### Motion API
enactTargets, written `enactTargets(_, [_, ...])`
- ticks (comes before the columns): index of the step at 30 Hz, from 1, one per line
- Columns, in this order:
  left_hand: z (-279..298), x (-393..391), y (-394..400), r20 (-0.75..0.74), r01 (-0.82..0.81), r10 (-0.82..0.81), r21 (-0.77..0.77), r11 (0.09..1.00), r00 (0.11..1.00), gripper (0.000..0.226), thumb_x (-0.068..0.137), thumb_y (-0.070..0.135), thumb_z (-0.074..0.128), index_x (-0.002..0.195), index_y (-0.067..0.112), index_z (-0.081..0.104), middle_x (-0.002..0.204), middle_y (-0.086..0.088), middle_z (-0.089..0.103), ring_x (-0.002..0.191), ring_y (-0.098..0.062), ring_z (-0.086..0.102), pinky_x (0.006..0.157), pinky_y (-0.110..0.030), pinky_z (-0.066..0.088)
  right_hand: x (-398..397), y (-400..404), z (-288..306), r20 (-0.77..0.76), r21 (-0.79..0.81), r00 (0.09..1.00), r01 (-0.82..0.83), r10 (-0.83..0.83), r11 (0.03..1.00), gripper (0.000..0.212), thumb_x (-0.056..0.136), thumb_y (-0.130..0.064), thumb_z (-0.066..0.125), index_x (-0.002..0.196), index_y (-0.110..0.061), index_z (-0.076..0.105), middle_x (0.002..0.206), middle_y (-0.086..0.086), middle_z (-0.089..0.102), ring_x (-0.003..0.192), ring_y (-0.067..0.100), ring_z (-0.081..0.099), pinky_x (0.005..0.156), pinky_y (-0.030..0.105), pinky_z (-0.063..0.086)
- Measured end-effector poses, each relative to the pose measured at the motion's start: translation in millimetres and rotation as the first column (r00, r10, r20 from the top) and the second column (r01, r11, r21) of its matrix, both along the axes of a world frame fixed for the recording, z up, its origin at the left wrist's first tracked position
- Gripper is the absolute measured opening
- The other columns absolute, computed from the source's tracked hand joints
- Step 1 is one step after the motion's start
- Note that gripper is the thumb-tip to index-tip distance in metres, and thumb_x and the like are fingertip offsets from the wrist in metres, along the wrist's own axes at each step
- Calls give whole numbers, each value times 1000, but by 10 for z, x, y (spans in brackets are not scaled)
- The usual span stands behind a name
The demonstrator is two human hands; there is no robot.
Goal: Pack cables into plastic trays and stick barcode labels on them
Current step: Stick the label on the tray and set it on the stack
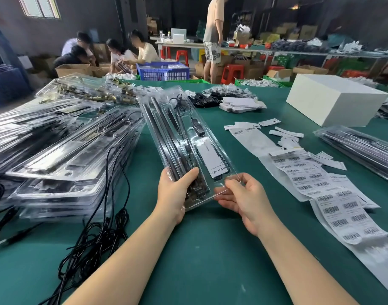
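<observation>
Left hand (174, 194): grips the near end of the clear plastic tray (184, 142), thumb pressed on top, fingers wrapped beneath.
Right hand (243, 198): thumb and fingertips pinch the tray's thin near corner flange, just right of the left hand's hold.
Tray: lifted off the green table (199, 249), slanting up and away from both grips.
Tray contents: black light bars (164, 137) just beyond the left thumb; coiled black cable (179, 104) with an inline controller at the far end; white card (212, 160) just beyond the right fingertips.
Left of the grip: stacks of packed trays (63, 155), touching one another; loose black cables (100, 238) near the left forearm.
Right of the grip: barcode label sheets (316, 183) on the table, peeled backing strips (285, 132) beyond them.
Far right: another packed tray (362, 148) and a white box (333, 99), well apart from the hands.
</observation>
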State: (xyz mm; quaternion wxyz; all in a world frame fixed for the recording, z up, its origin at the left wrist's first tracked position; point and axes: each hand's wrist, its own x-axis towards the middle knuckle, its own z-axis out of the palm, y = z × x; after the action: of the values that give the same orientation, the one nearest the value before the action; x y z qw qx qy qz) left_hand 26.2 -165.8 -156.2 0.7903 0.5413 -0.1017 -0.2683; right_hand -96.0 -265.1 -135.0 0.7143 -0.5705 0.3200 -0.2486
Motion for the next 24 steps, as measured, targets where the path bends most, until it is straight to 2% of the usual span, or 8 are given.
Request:
enactTargets(2, [-8, 19, 8, -5, 30, -30, -1, 1000, 1000, 42, 79, 15, 78, 116, 12, 58, 105, -12, 72, 93, -29, 71, 76, -48, 58, -19, -18, -13, -25, -31, 1000, 3, -4, 1000, 10, 93, -20, 61, 93, -12, 55, 70, 7, 73, 64, 23, 72, 49, 24, 53])
enactTargets(6, [-14, 60, 43, -13, 94, -94, 14, 995, 996, 51, 71, 20, 82, 116, 12, 58, 103, -12, 72, 89, -30, 71, 71, -44, 57, -59, -83, -38, -113, -280, 987, 77, -112, 957, 33, 91, -48, 57, 87, -15, 59, 58, -1, 67, 52, 19, 66, 46, 24, 48])
enactTargets(9, [-9, 57, 45, -3, 141, -141, 29, 990, 990, 59, 64, 22, 82, 116, 9, 59, 100, -14, 73, 86, -30, 71, 70, -42, 56, -74, -116, -63, -129, -362, 981, 90, -146, 928, 33, 94, -46, 53, 78, -17, 55, 54, -6, 59, 46, 15, 59, 42, 22, 43])
enactTargets(11, [-6, 58, 40, 12, 139, -140, 49, 989, 990, 63, 60, 24, 84, 116, 7, 58, 98, -14, 73, 86, -30, 71, 74, -49, 58, -81, -137, -72, -126, -395, 981, 89, -150, 914, 31, 95, -39, 55, 75, -16, 53, 53, -6, 56, 43, 12, 55, 41, 20, 41])
enactTargets(13, [-3, 61, 43, 23, 129, -131, 80, 988, 991, 73, 53, 31, 87, 115, 7, 58, 97, -13, 72, 87, -30, 70, 80, -55, 56, -89, -164, -75, -123, -387, 983, 77, -134, 919, 30, 95, -32, 56, 73, -12, 50, 52, -5, 54, 42, 11, 51, 41, 20, 40])
enactTargets(16, [5, 47, 39, 47, 128, -134, 111, 986, 990, 76, 49, 36, 86, 114, 9, 57, 97, -13, 71, 85, -28, 66, 82, -53, 53, -97, -194, -87, -151, -369, 982, 52, -115, 928, 29, 96, -27, 56, 72, -11, 48, 55, 0, 51, 41, 13, 48, 42, 20, 39])
enactTargets(20, [-2, 41, 34, 60, 128, -136, 118, 985, 989, 65, 53, 35, 83, 108, 12, 59, 90, -9, 69, 78, -24, 64, 73, -45, 49, -88, -174, -87, -169, -363, 979, 43, -111, 931, 24, 96, -33, 54, 80, -16, 53, 61, 0, 56, 46, 14, 57, 41, 20, 39])
enactTargets(24, [2, 58, 37, 43, 168, -171, 79, 983, 984, 22, 79, 24, 73, 95, 15, 62, 79, -2, 72, 70, -17, 69, 68, -37, 56, -73, -103, -71, -129, -179, 992, -20, -3, 984, 21, 93, -38, 60, 108, -24, 62, 92, 0, 68, 75, 18, 68, 52, 24, 51])
